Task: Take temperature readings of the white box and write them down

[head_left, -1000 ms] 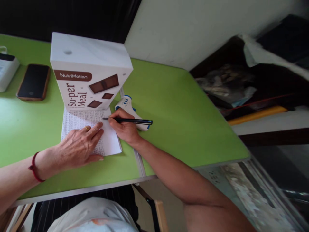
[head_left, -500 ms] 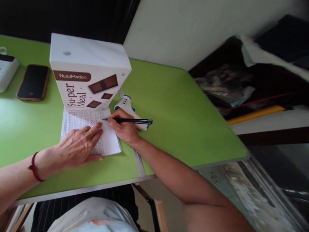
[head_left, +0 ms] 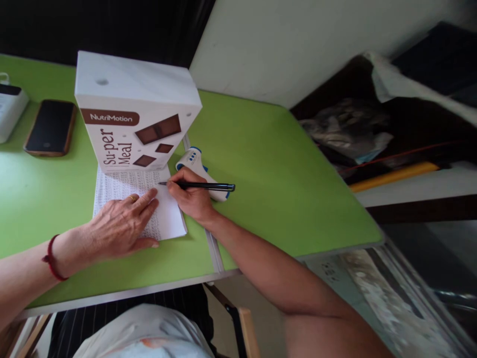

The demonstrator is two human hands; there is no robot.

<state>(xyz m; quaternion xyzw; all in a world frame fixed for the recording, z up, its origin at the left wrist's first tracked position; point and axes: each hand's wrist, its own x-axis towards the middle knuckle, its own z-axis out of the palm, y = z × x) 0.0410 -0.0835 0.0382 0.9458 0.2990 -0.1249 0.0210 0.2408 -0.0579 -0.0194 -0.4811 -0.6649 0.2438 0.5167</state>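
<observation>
Under my left hand (head_left: 124,221) lies a sheet of paper (head_left: 173,219), mostly covered in rows of small handwriting, with a blank strip along its right side. The left hand rests flat on it, fingers stretched out. My right hand (head_left: 192,196) is closed round a black pen (head_left: 219,187), whose tip is at the paper near the edge of the written rows, close to my left fingertips. A white box (head_left: 137,99) marked NutriMotion Su-per Meal stands upright at the paper's far edge. Partly behind my right hand is a white and blue handheld device (head_left: 193,158), perhaps an infrared thermometer.
A phone (head_left: 50,128) in a brown case lies on the green table (head_left: 268,164) at the left, beside a white block with a cable (head_left: 11,112). A wall (head_left: 253,49) rises behind the table. At the right stands a dark shelf with a crumpled bag (head_left: 346,124).
Almost nothing differs. The view has shifted very slightly; both hands and the pen keep nearly the same place on the paper.
</observation>
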